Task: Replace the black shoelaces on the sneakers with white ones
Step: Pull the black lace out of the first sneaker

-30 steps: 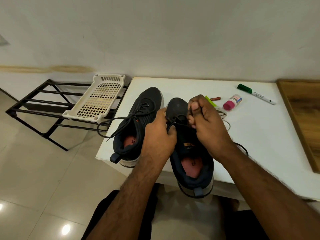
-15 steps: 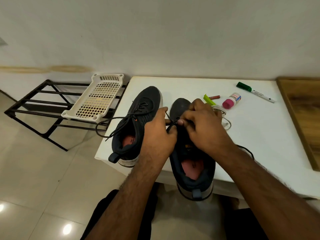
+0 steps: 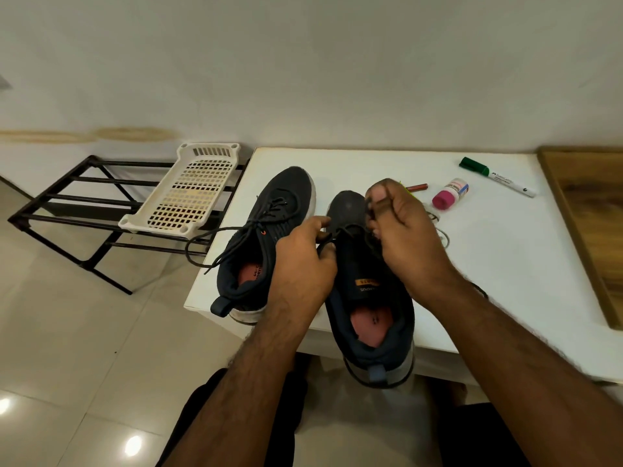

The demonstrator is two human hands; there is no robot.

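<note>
Two dark sneakers lie on the white table, toes toward the wall. The left sneaker still carries its black lace, whose loose end loops off the table's left edge. The right sneaker hangs heel-first over the front edge. My left hand grips this shoe's left side and pinches the black lace near the lower eyelets. My right hand is raised over the toe, pinching the same lace and pulling it up. A white lace peeks out behind my right hand.
On the table's far side lie a pink-capped bottle, a green-capped marker and a small red stick. A wooden board borders the right. A white plastic basket rests on a black metal rack at left.
My right hand has lifted from the shoe's eyelets toward the toe, drawing the black lace up. My left hand stays on the shoe's side.
</note>
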